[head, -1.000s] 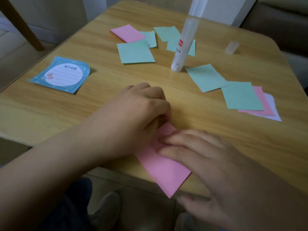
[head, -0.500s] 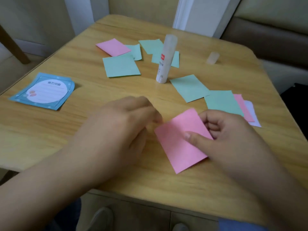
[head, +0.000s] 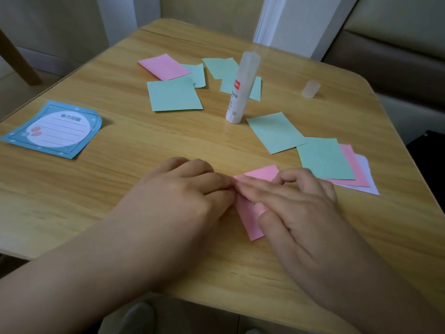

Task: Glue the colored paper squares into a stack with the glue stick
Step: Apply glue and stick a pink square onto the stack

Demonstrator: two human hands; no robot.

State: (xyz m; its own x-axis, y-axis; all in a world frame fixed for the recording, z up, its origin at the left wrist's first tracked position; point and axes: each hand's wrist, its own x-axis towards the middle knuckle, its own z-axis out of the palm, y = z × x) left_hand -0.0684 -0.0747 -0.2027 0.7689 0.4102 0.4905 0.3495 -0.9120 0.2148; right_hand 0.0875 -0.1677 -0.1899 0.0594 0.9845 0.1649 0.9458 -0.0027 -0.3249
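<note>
A pink paper square (head: pixel 262 173) lies on the wooden table (head: pixel 120 189) near its front edge, mostly covered by my hands. My right hand (head: pixel 296 203) rests on top of it, fingers stretched left and pressing it flat, thumb on its lower part. My left hand (head: pixel 183 189) has curled fingers whose tips meet the paper's left edge and seem to pinch it. The white glue stick (head: pixel 242 90) stands upright further back, untouched. Its clear cap (head: pixel 311 88) lies to the right.
Loose green squares (head: pixel 174 96) (head: pixel 275 132) and a pink one (head: pixel 163 66) lie scattered around the glue stick. A green square (head: pixel 325 157) overlaps pink and white sheets (head: pixel 361 174) at the right. A blue note pad (head: pixel 56 128) sits at the left.
The pink square was drawn from the table's front edge further onto the table. My right hand has moved from holding its right side to lying flat over it, and my left hand's fingertips closed in on its left edge.
</note>
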